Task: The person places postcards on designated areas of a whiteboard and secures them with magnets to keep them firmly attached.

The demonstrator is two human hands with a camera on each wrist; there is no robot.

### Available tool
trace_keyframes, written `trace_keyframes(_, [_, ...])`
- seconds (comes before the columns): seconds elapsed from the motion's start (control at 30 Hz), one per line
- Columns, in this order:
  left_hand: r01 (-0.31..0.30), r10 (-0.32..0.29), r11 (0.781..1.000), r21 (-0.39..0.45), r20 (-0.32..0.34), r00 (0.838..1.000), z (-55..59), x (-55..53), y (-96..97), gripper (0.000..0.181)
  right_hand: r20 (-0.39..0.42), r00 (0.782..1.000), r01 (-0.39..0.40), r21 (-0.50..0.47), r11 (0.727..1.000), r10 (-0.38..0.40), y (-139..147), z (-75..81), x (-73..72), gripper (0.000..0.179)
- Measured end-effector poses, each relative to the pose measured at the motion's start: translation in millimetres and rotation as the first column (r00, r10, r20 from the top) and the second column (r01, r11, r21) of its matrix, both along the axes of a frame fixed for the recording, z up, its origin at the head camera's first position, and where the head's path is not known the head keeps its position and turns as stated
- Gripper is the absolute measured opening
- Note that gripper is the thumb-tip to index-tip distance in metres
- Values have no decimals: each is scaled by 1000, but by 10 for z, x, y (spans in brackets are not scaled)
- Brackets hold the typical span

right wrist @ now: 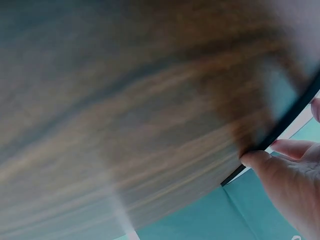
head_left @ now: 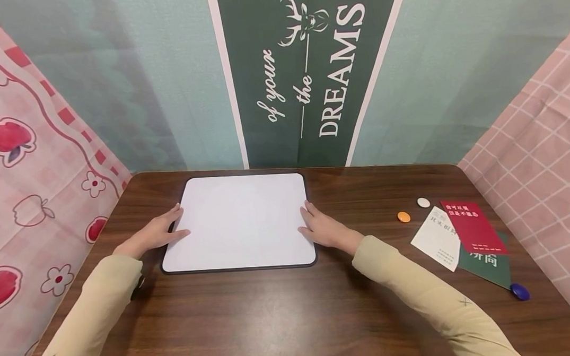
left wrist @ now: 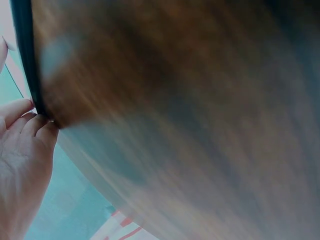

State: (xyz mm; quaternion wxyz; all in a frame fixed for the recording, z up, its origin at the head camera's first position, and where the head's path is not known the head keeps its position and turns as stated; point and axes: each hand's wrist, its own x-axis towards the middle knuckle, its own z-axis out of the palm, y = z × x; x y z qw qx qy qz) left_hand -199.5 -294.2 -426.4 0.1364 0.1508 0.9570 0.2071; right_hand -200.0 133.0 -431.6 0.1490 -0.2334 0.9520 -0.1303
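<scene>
A white rectangular whiteboard (head_left: 241,222) with rounded corners and a dark rim lies near the back edge of the wooden table (head_left: 253,317). My left hand (head_left: 155,231) grips its left side, the thumb over the white face. On the opposite side my right hand (head_left: 329,228) holds the right edge, thumb and fingertips lapping onto the surface. From the left wrist, the fingers of that hand (left wrist: 25,155) meet the dark rim (left wrist: 27,55) low by the tabletop. The right wrist view has the right hand (right wrist: 295,175) at the rim (right wrist: 287,120) likewise. The whiteboard's underside is hidden.
To the right lie a red card (head_left: 473,227), a white card (head_left: 438,240) and a green card (head_left: 487,265), overlapping. Near them are a white round piece (head_left: 423,203), an orange one (head_left: 403,217) and a blue one (head_left: 520,291). Patterned curtains (head_left: 176,87) enclose the table.
</scene>
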Motion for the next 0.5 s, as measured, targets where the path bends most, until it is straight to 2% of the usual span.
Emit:
trace_keyframes(0.17, [5,-5,1000,4,3,1000,-8,15,29,84,4,1000,1,-7,1000,-1,37,24,45,65])
trace_keyframes(0.5, [34,-34,999,19,0,999,-5,77,77,83,-40,999,-16,-2,1000,16,124,-9,119,65])
